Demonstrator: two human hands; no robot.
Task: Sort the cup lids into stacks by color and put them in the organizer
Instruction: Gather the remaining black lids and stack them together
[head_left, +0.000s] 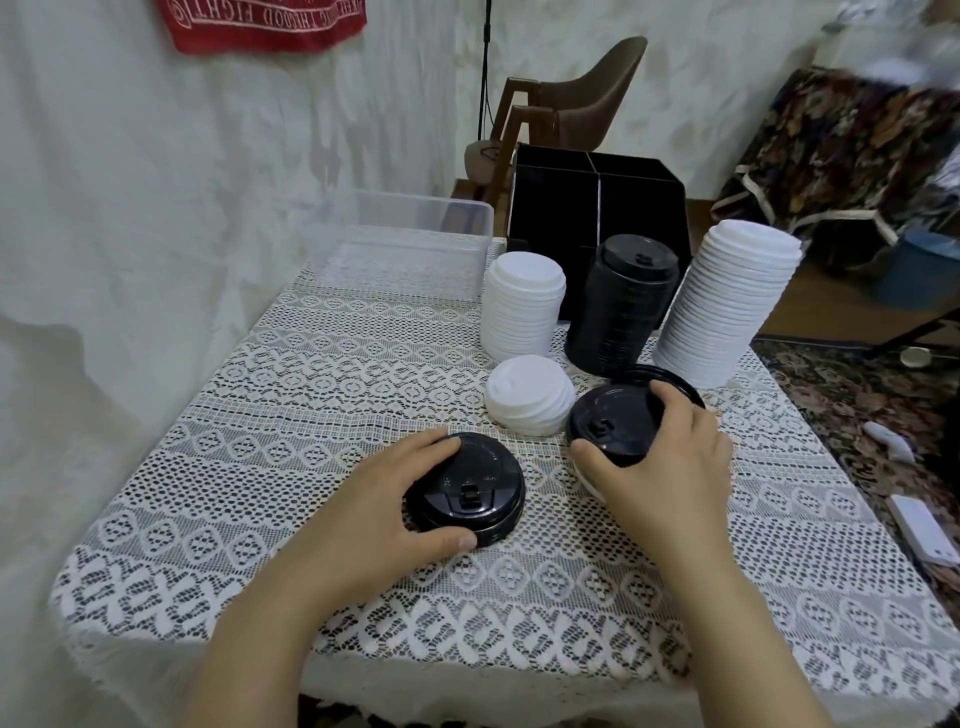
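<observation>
**A:** From the head view, where are we finding the lids?

**B:** We are seeing them all on the lace-covered table (249, 467). A white stack (524, 306), a tall black stack (623, 306) and a taller, leaning white stack (727, 306) are standing just in front of the black organizer (597, 202). A low white pile (530, 397) is sitting nearer to us. We cannot see well enough into the organizer's compartments to say whether anything is in them.

**A:** And what are our hands doing?

**B:** Our left hand (374, 499) is curling round the near black lids (467, 488), with the thumb on the near rim and the fingers over the far rim. Our right hand (675, 457) is gripping the tilted black lids (608, 415) the same way, right beside the low white pile. Another black rim is showing behind its fingers.

**A:** How are we expecting these to handle?

**B:** We are judging them light, thin and springy. The plastic looks glossy, so it is likely slippery. Squeezing hard could buckle a rim. Pinching across opposite edges, as we are doing now, should be the safe hold. For a tall stack, we are thinking a palm on top and a grip low down would stop it fanning out.

**A:** What else is there?

**B:** A clear plastic bin (405, 244) is sitting at the far left of the table, next to the organizer.
</observation>
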